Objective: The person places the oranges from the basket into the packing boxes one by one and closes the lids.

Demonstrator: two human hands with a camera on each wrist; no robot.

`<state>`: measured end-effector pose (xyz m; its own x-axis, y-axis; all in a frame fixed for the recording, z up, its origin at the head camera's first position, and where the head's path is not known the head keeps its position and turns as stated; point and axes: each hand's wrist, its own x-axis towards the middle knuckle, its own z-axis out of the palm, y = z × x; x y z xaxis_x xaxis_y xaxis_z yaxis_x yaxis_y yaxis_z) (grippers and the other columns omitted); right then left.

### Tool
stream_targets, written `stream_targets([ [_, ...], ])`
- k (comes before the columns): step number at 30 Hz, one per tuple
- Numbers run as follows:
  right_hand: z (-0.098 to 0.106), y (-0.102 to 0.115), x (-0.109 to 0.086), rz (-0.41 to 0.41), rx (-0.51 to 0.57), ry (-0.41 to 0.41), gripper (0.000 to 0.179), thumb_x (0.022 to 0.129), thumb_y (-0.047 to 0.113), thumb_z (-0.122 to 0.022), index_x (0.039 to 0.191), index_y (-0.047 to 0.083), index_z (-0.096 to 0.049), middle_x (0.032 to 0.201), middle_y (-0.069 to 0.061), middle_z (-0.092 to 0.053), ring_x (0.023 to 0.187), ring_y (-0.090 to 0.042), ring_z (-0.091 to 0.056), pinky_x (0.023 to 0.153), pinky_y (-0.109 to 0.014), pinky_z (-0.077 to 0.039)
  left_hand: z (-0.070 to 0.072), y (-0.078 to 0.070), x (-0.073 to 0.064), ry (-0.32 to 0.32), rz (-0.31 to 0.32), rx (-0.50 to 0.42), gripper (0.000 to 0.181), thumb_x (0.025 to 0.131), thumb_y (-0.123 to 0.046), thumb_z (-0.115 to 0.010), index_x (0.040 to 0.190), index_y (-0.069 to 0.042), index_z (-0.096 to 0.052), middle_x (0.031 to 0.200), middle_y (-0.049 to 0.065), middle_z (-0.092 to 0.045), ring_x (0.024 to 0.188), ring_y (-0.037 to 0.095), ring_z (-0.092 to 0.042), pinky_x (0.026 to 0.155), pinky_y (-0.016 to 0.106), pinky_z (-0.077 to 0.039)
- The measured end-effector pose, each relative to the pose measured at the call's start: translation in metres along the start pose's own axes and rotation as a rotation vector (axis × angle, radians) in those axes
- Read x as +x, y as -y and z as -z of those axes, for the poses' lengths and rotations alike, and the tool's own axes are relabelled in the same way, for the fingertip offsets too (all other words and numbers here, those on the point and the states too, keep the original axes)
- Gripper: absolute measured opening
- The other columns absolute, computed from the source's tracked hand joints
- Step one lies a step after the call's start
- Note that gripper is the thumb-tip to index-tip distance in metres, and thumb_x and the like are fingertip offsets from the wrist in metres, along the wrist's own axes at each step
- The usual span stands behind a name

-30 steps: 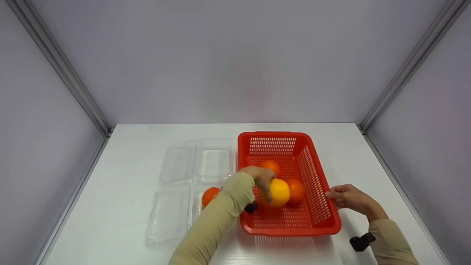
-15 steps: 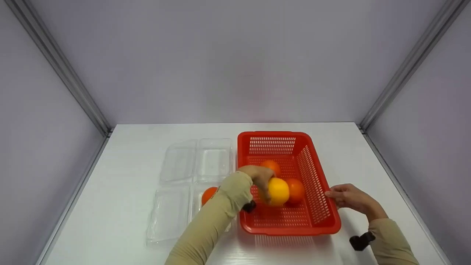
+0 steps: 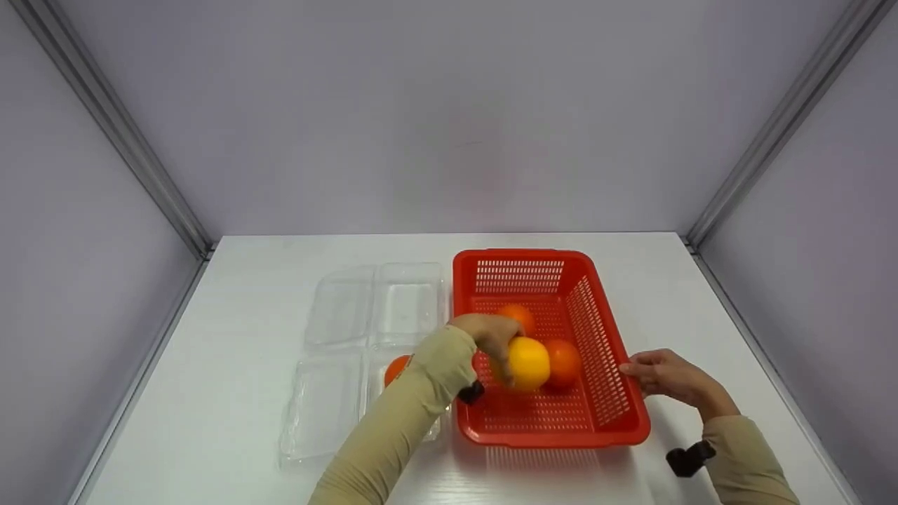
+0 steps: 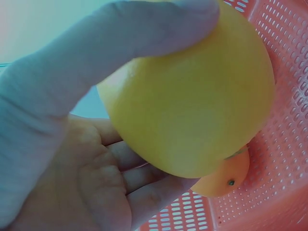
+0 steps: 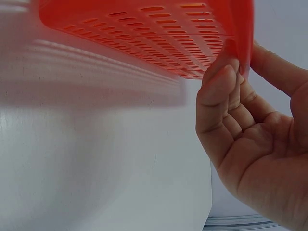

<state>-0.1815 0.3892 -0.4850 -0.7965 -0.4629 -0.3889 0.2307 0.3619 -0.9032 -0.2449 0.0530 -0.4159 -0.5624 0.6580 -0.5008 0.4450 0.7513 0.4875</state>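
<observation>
In the head view, my left hand [image 3: 489,337] holds a yellow round fruit [image 3: 531,363] over the red plastic basket [image 3: 549,440]. Up close in the left wrist view, the thumb lies over this yellow fruit [image 4: 192,106], with the fingers around its other side. Two oranges, one at the right [image 3: 564,365] and one farther back [image 3: 518,317], sit inside the basket. My right hand [image 3: 670,379] pinches the basket's right rim. From below, the right wrist view shows the thumb and fingers on either side of that rim [image 5: 246,33].
Left of the basket lie clear plastic clamshell boxes, with lids [image 3: 330,407] spread to the left and a back tray [image 3: 410,305]. An orange [image 3: 395,367] sits in the front tray, partly hidden by my left sleeve. Walls [image 3: 449,119] enclose the white table [image 3: 210,365].
My left hand and the yellow fruit have shifted slightly left, and the sleeve now covers more of the orange in the front tray. My right hand keeps its hold on the rim.
</observation>
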Motion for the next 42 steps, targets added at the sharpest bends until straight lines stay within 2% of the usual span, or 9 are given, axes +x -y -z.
stream_targets([
  [14,0.001,-0.001,0.000,-0.014,-0.006,-0.018,0.039,0.100,0.020,-0.049,0.117,-0.014,-0.056,0.093,0.004,-0.072,0.079,-0.007,-0.069,0.074,-0.028,-0.058,0.003,0.003,-0.007,-0.021,-0.072,0.072,0.069,0.071,-0.025,-0.084,0.130,-0.007,-0.053,0.126,0.010,-0.062,0.110,0.021,-0.058,0.099,0.030,-0.049],
  [19,0.001,-0.001,0.000,-0.015,-0.001,-0.017,0.038,0.100,0.020,-0.049,0.117,-0.013,-0.056,0.093,0.005,-0.072,0.080,-0.007,-0.069,0.074,-0.027,-0.058,0.004,0.002,-0.009,-0.032,-0.068,0.082,0.071,0.071,-0.025,-0.084,0.132,-0.008,-0.052,0.126,0.011,-0.062,0.115,0.024,-0.058,0.102,0.032,-0.048],
  [28,0.000,0.000,0.000,-0.018,-0.004,-0.017,0.036,0.100,0.020,-0.049,0.115,-0.012,-0.058,0.093,0.005,-0.072,0.079,-0.007,-0.069,0.074,-0.027,-0.058,0.007,0.002,-0.014,-0.043,-0.048,0.052,0.069,0.070,-0.023,-0.085,0.129,-0.008,-0.054,0.124,0.010,-0.063,0.112,0.024,-0.060,0.099,0.032,-0.049],
  [35,0.000,0.000,0.000,-0.009,0.012,-0.005,0.030,0.100,0.018,-0.049,0.110,-0.007,-0.061,0.090,0.005,-0.072,0.076,-0.006,-0.067,0.073,-0.028,-0.058,0.011,0.002,-0.019,-0.063,-0.066,0.104,0.068,0.070,-0.025,-0.084,0.129,-0.009,-0.055,0.125,0.008,-0.063,0.115,0.022,-0.058,0.101,0.031,-0.048],
  [42,0.000,0.000,0.000,-0.011,0.015,-0.005,0.031,0.100,0.018,-0.049,0.112,-0.009,-0.060,0.093,0.004,-0.074,0.080,-0.007,-0.070,0.074,-0.027,-0.058,0.013,0.005,-0.024,-0.077,-0.072,0.087,0.067,0.070,-0.025,-0.084,0.129,-0.009,-0.055,0.125,0.009,-0.063,0.112,0.023,-0.059,0.100,0.033,-0.049],
])
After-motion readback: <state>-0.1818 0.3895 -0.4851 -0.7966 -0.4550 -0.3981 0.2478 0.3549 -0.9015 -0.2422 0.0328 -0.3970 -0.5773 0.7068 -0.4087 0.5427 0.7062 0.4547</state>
